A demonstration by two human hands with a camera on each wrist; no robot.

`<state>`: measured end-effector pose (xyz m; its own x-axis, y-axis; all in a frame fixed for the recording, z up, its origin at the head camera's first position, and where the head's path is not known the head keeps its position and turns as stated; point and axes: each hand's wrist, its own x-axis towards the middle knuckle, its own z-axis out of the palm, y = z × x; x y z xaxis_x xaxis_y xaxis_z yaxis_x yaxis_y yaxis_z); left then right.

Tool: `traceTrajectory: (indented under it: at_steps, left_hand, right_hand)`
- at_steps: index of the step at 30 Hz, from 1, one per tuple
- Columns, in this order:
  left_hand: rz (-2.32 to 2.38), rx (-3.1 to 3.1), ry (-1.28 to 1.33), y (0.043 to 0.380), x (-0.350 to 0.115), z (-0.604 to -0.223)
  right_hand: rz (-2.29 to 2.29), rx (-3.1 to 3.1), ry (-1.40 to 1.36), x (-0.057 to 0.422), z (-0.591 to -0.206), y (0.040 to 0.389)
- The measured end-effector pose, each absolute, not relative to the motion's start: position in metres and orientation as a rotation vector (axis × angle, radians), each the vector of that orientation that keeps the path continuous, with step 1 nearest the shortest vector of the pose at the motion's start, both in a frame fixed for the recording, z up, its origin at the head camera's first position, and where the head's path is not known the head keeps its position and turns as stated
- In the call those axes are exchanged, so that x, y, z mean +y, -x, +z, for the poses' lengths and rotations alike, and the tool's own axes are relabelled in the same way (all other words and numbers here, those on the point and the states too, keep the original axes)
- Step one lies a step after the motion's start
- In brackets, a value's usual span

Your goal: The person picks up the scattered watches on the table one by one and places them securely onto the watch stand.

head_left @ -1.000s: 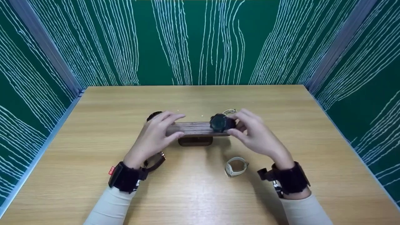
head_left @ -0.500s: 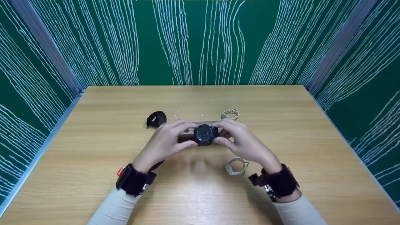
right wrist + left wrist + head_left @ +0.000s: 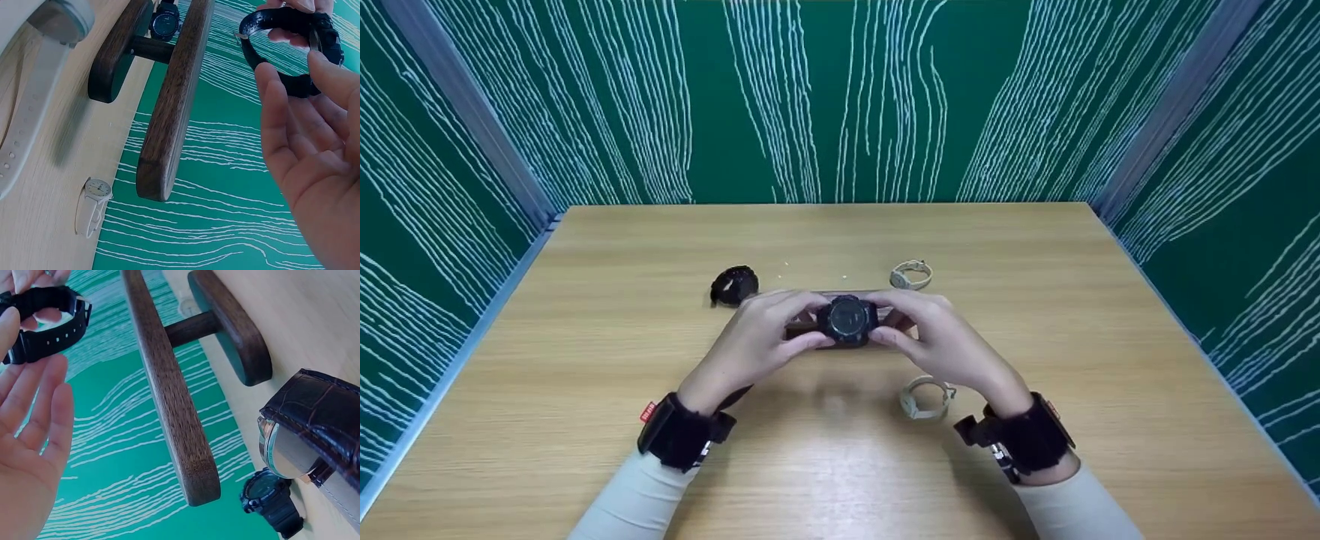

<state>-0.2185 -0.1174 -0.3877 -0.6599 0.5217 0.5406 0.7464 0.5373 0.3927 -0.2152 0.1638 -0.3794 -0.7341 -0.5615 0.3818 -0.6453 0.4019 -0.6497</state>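
Both hands hold a black wristwatch point(image 3: 847, 320), its round face turned up toward the head camera. My left hand point(image 3: 757, 334) pinches its left side between thumb and fingers. On the opposite side, the thumb and fingers of my right hand point(image 3: 934, 334) grip it. The strap forms a closed loop, its buckle and row of holes showing in the left wrist view. Past the watch stands a dark wooden T-shaped stand point(image 3: 177, 394), its crossbar point(image 3: 180, 95) raised on a short post. In the head view the hands and watch cover much of it. The crossbar bears nothing.
Another black watch point(image 3: 735, 286) lies at the back left, and a pale watch point(image 3: 898, 280) at the back right. Nearer, a second pale watch point(image 3: 913, 406) rests at right. A brown-strapped watch point(image 3: 320, 410) stands at left, mostly hidden under the forearm in the head view.
The right hand has brought the black watch from the bar's right end to the middle, nearer me. The left hand has left the bar's left end and taken hold of the watch.
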Motion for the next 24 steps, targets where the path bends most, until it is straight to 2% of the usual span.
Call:
traceTrajectory:
  at_steps: [24]
  left_hand:
    - [-1.01, -2.457, 0.968, 0.2168, -0.1223, -0.3815]
  right_hand:
    - [1.172, -2.685, -1.032, 0.1643, -0.3816, 0.2179]
